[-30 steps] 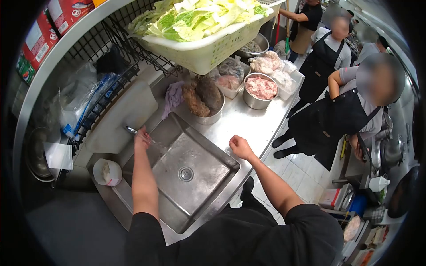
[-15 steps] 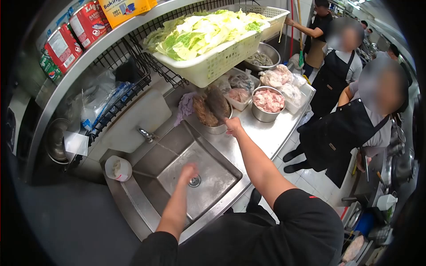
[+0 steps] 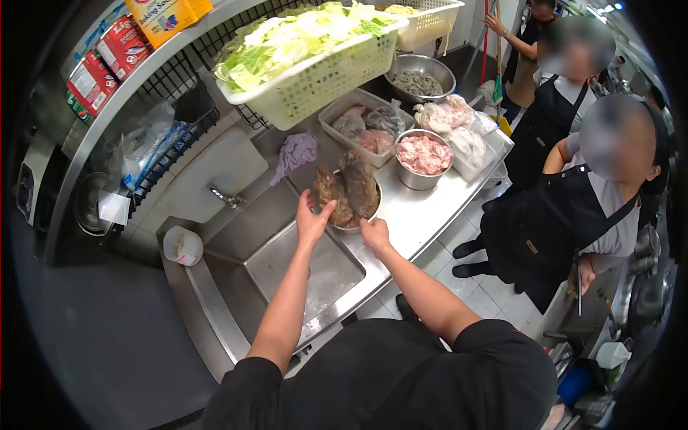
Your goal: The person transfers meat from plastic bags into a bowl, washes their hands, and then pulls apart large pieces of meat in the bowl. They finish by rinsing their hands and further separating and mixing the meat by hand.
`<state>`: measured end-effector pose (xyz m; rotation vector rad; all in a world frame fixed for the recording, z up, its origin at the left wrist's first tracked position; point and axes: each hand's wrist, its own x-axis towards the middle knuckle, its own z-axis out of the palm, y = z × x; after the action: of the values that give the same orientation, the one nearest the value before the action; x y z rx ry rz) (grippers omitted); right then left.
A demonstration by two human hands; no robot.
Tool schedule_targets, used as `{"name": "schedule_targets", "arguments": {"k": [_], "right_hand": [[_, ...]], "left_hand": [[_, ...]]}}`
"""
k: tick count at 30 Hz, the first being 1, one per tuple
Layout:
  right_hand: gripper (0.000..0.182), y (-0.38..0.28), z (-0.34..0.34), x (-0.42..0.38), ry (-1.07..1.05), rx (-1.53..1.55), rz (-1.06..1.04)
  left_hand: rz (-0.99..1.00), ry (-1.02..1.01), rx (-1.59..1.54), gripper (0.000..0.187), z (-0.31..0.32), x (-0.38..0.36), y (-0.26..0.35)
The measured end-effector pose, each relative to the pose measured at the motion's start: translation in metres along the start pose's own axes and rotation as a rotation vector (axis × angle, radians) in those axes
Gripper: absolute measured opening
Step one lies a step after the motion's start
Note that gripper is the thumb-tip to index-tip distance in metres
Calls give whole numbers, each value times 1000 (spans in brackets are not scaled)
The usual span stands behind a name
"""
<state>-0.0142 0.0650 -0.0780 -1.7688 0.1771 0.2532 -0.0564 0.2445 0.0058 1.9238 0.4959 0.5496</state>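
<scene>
A round metal pot [image 3: 380,200] holding large dark brown chunks of meat [image 3: 358,185] stands at the sink's right edge, overlapping the basin's corner in this view. My left hand [image 3: 313,219] is at the pot's left side, thumb and fingers spread, fingertips right at the meat. On the near right side, my right hand [image 3: 375,235] has its fingers closed on the pot's rim. The metal sink [image 3: 301,276] lies below my left forearm, and a faucet [image 3: 228,198] sits at its back. Beyond the pot is a crumpled purple cloth [image 3: 295,155].
A basket of cut cabbage [image 3: 315,89] juts out overhead. Behind the pot are a tub of bagged meat [image 3: 330,115], a pot of pink meat [image 3: 419,179] and a bowl of shrimp [image 3: 450,75]. Two people in aprons [image 3: 548,215] stand at right; a white container [image 3: 179,251] sits left.
My left hand has moved from over the sink drain to the pot. My right hand has shifted to the rim's near side, and the pot is closer to me. The view has shifted slightly.
</scene>
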Motion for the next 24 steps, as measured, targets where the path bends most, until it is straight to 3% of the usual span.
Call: {"name": "schedule_targets", "arguments": {"k": [2, 3, 4, 6, 9, 12, 13, 15, 18, 22, 23, 24], "right_hand": [[46, 1, -42, -19, -211, -188, 1], [51, -18, -67, -36, -180, -285, -122], [51, -24, -83, -38, -183, -289, -112], [44, -34, -106, -29, -42, -374, -290], [37, -74, -116, 0, -14, -286, -487], [64, -97, -94, 47, 34, -323, -673], [64, -106, -87, 64, 35, -323, -674], [94, -123, -73, 84, -238, -466, -419], [103, -148, -62, 77, -305, -638, -337], [83, -146, -48, 54, -81, -624, -290], [74, -135, -47, 54, -36, -597, -433], [74, -128, -47, 53, -43, -599, -432]], "left_hand": [[22, -70, 49, 72, 15, -7, 20], [36, -38, 214, 72, 22, -13, 28], [51, -7, 378, 71, 27, -18, 36], [4, -42, 330, 66, 32, -23, 46], [0, 13, 389, 59, 38, -21, 48], [-3, -17, 434, 60, 38, -15, 43], [-2, -16, 433, 60, 39, -13, 46], [-83, -111, 507, 66, 37, -11, 49], [-35, -115, 577, 69, 37, -6, 50], [-61, -103, 618, 69, 38, -11, 57], [-53, -96, 633, 69, 40, -11, 55], [-59, -94, 634, 69, 41, -11, 54]]}}
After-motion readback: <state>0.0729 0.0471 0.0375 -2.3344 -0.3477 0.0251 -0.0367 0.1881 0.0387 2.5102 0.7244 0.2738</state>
